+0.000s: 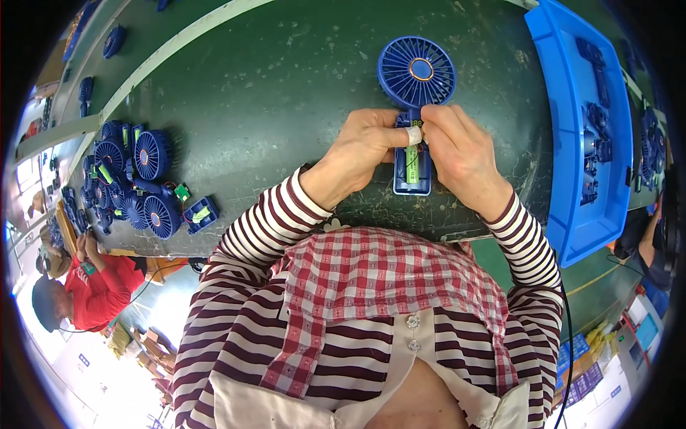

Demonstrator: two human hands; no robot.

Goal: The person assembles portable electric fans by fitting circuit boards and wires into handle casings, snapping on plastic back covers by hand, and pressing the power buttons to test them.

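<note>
A blue handheld fan (416,71) lies on the green table in front of me, its round grille pointing away and its handle toward me. The handle is uncovered and shows a green battery cell (412,166) and a small display part. My left hand (364,146) grips the handle from the left, its wrapped thumb pressed on the upper part. My right hand (461,154) is closed, fingertips pinched at the handle's upper right edge near thin wires. Whatever sits between those right fingertips is hidden.
On the left lies a pile of blue fans (132,182) with open handles. A blue plastic bin (564,143) holding several dark blue parts stands at the right. A co-worker in red (107,286) sits at the far left. A pale strip (171,43) crosses the table's far left.
</note>
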